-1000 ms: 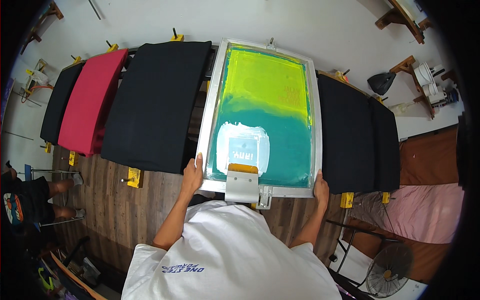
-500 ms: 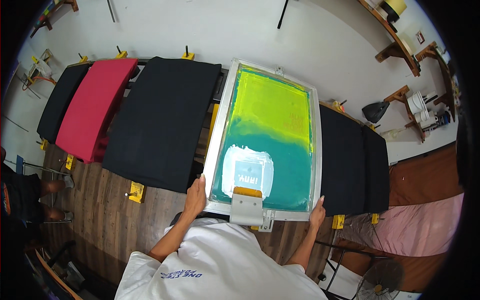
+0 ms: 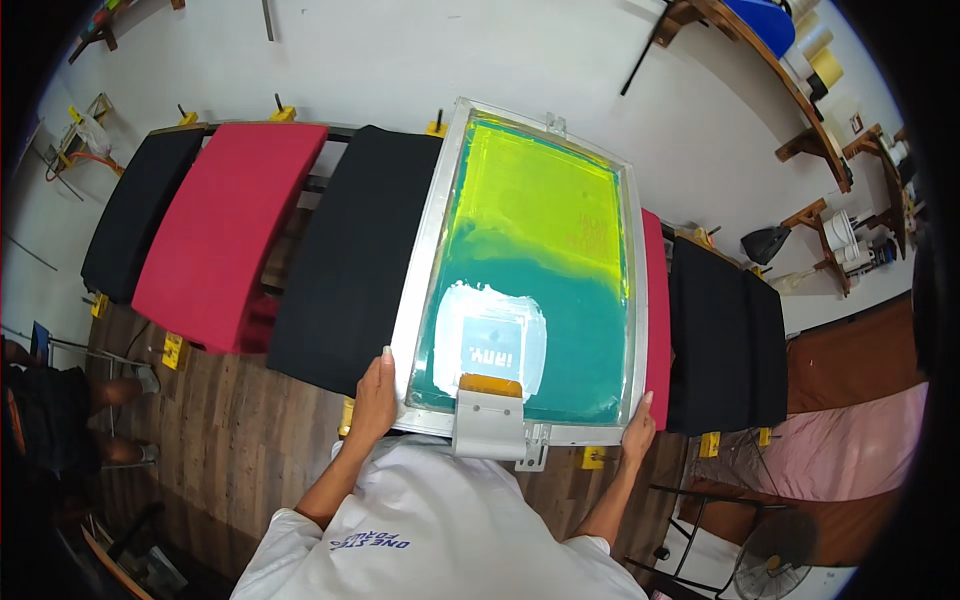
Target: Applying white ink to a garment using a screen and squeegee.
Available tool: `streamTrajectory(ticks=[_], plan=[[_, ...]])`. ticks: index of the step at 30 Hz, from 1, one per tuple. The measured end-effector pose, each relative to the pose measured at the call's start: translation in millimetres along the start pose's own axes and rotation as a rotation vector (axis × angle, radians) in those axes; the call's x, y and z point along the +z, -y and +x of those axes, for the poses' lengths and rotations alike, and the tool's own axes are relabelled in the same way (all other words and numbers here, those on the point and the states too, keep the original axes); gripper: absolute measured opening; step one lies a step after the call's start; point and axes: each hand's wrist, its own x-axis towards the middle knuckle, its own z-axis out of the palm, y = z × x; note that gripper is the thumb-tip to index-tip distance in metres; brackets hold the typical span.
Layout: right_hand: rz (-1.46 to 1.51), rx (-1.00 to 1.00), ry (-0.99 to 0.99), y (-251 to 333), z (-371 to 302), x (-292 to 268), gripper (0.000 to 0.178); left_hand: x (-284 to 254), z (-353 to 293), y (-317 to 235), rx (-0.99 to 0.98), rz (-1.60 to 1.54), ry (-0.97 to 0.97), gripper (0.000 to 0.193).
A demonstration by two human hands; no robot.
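Note:
Between my two hands is a screen printing frame (image 3: 402,340) with silver metal edges and a teal mesh. Bright yellow-green ink (image 3: 540,185) covers its far half, and a patch of white ink (image 3: 540,335) lies at the near half. A squeegee (image 3: 488,425) with a grey metal handle and amber blade rests over the frame's near edge. My left hand (image 3: 376,395) grips the near left corner; my right hand (image 3: 638,428) grips the near right corner. The fingers under the frame are hidden.
Boards covered in black cloth (image 3: 355,260) and red cloth (image 3: 230,230) stand in a row left of the frame. More black-covered boards (image 3: 710,330) and a red strip (image 3: 657,300) show on its right. Wall shelves (image 3: 770,90) hang at upper right, a fan (image 3: 775,555) stands lower right, and another person's legs (image 3: 115,420) are at left.
My view and the frame have shifted left to right along the row; a red board now shows at the frame's right edge. Both hands keep their hold on the frame.

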Motion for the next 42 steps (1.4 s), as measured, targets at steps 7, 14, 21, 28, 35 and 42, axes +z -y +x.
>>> streamTrajectory(ticks=[7, 14, 21, 28, 35, 42], plan=[[0.014, -0.08, -0.013, 66, -60, 76, 0.077, -110, 63, 25, 0.055, 0.034, -0.004, 0.061], [0.05, -0.017, -0.003, 112, -94, 129, 0.08, -172, 110, 71, -0.012, -0.011, 0.006, 0.076], [0.086, 0.038, -0.002, 113, -138, 154, 0.083, -202, 108, 75, -0.064, 0.155, -0.002, 0.083], [0.083, 0.037, 0.022, 117, -150, 159, 0.084, -205, 101, 94, -0.046, 0.17, -0.059, 0.078], [0.16, 0.016, -0.011, 117, -148, 162, 0.08, -208, 95, 101, -0.07, 0.177, -0.037, 0.073], [0.17, 0.031, -0.043, 108, -152, 169, 0.081, -206, 105, 102, -0.034, 0.205, -0.068, 0.076]])
